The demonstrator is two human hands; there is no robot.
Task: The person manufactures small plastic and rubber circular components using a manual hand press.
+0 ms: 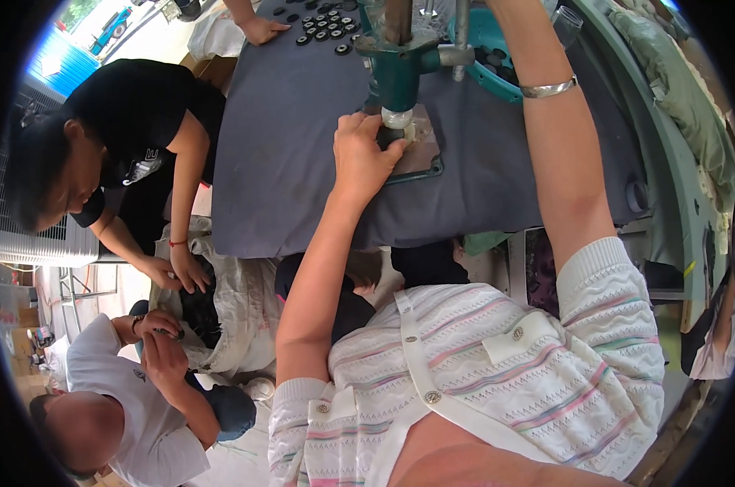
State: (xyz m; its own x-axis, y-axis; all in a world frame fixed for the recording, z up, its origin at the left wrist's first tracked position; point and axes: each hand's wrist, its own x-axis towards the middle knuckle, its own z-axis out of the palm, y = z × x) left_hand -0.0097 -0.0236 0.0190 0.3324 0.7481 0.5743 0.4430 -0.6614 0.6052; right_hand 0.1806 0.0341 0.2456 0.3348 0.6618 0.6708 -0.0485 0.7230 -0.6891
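Under the ram of a dark green bench press (397, 73), my left hand (364, 154) pinches a black round disc (389, 139) between thumb and fingers. The disc sits beneath the press's whitish, clear tip (397, 119), above the metal base plate (423, 154). My fingers partly cover the disc, so whether the tip touches it I cannot tell. My right forearm (550, 105), with a silver bangle, reaches up past the press to the top edge. The right hand lies beyond the picture.
Several black discs with pale centres (323, 31) lie on the grey cloth-covered table (278, 162), near another person's hand (262, 29). A turquoise basin (497, 85) holds dark pieces. At the left, two people work over a white sack (250, 308) of black pieces.
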